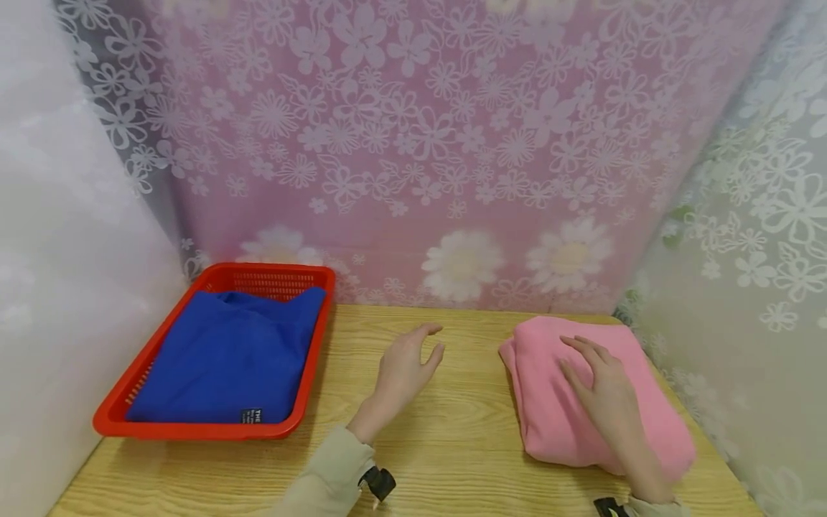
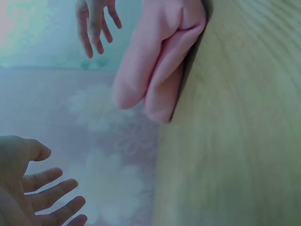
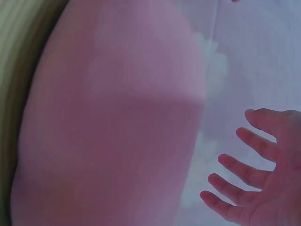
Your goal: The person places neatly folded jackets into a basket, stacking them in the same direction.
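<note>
A folded pink garment [image 1: 549, 402] lies on the right side of the table, its layered folded edge [image 2: 141, 70] showing in the left wrist view. Over it hovers my right hand [image 1: 604, 391], fingers spread and holding nothing; in the right wrist view the fingers [image 3: 244, 172] stand apart from the cloth. My left hand [image 1: 399, 370] is above the middle of the table, thumb and fingers parted, with nothing in it. To its left, a folded blue garment [image 1: 232, 352] with a small dark label lies inside a red plastic basket [image 1: 194, 431].
The wood-patterned table [image 1: 465, 431] runs back to a pink flowered curtain [image 1: 413, 179]. Pale sheeting walls [image 1: 762, 301] enclose the left and right sides. The basket stands close to the left wall, the pink garment near the right one.
</note>
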A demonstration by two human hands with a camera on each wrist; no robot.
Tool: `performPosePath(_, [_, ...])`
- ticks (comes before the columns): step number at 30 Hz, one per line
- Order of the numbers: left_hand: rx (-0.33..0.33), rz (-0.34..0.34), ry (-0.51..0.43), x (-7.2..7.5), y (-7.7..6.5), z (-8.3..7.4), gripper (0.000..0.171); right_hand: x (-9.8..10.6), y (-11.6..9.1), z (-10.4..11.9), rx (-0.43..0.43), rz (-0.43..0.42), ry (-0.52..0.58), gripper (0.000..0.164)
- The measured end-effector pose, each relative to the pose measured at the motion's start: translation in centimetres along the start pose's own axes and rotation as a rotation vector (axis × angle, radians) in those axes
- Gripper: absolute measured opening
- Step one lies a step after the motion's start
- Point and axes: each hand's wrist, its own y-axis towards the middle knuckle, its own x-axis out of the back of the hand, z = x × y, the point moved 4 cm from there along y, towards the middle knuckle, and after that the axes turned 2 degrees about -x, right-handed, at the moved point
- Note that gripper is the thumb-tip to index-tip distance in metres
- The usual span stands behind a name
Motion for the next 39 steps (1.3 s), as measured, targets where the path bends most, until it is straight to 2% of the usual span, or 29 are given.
performPosePath(3, [0.023,0.056,-0.037,-2.3,-0.2,-0.4,0.038,1.0,-0.5,-2.7,-0.033,0.011,-0.022,0.04])
performPosePath(7, [0.044,0.142,-0.058,-5.0,-0.5,-1.8,0.047,2.5,-1.1,-6.5,-0.092,0.058,-0.037,0.04])
performPosePath(9, [0.045,0.19,-0.069,-6.3,-0.6,-2.6,0.052,3.0,-1.3,-8.5,-0.124,0.101,-0.037,0.042])
performPosePath(13, [0.051,0.28,-0.084,-8.4,-0.8,-4.1,0.06,3.6,-2.1,-11.8,-0.122,0.2,-0.033,0.048])
performPosePath(17, [0.047,0.347,-0.075,-10.2,-0.9,-5.3,0.069,3.8,-3.2,-13.7,-0.109,0.307,-0.018,0.054])
performPosePath(24, [0.038,0.424,-0.074,-12.5,-1.5,-7.1,0.083,2.4,-4.2,-15.0,-0.209,0.459,0.152,0.064])
performPosePath(29, [0.027,0.44,-0.117,-13.4,-2.0,-7.6,0.089,1.9,-4.5,-15.1,-0.292,0.53,0.185,0.069])
performPosePath(34, [0.017,0.41,-0.124,-13.5,-2.0,-7.4,0.091,1.5,-4.6,-14.6,-0.308,0.549,0.179,0.07])
performPosePath(39, [0.016,0.408,-0.142,-13.1,-1.9,-7.0,0.092,1.1,-4.4,-14.1,-0.301,0.548,0.161,0.071])
